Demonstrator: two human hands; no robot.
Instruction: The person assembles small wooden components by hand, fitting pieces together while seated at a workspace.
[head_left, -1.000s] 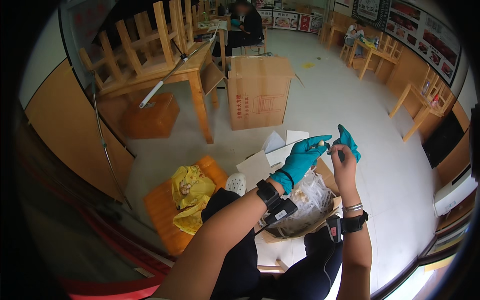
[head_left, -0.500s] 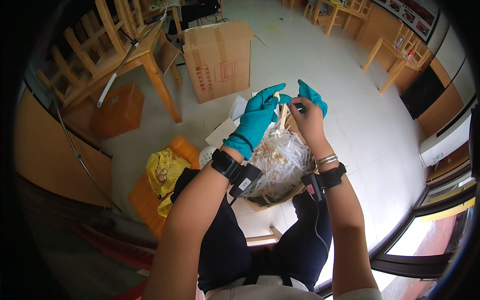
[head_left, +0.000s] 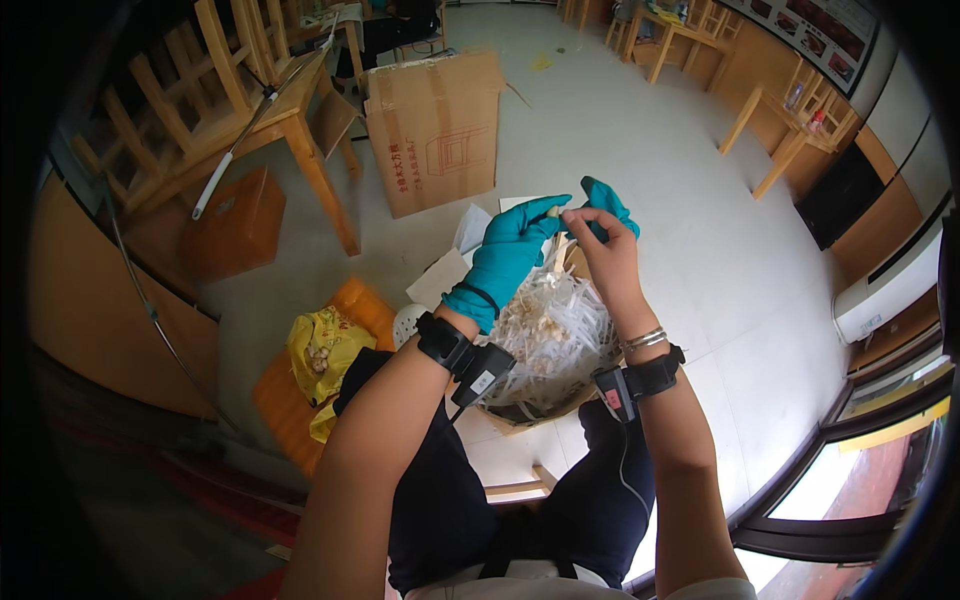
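Note:
My left hand (head_left: 507, 245), in a teal rubber glove, pinches a small pale piece (head_left: 554, 212) that looks like a garlic clove. My right hand (head_left: 607, 250) is mostly bare, with thumb and forefinger closed together at the clove's right side. Behind its fingers shows a second teal glove (head_left: 612, 205); whether it is worn on some fingers or held in the palm, I cannot tell. Below both hands stands an open carton (head_left: 540, 422) filled with shredded white paper (head_left: 565, 320), with pale brownish bits scattered on top.
At the left, a yellow plastic bag (head_left: 335, 345) with bulbs in it lies on an orange stool (head_left: 280, 395), near a white perforated container (head_left: 408, 322). Farther off stand a large cardboard box (head_left: 435, 135) and a wooden table (head_left: 290, 130) with upturned stools.
My right fingertips have come left, up to the clove in my left hand. The teal glove behind them has tilted and shifted left. The whole view has moved slightly.

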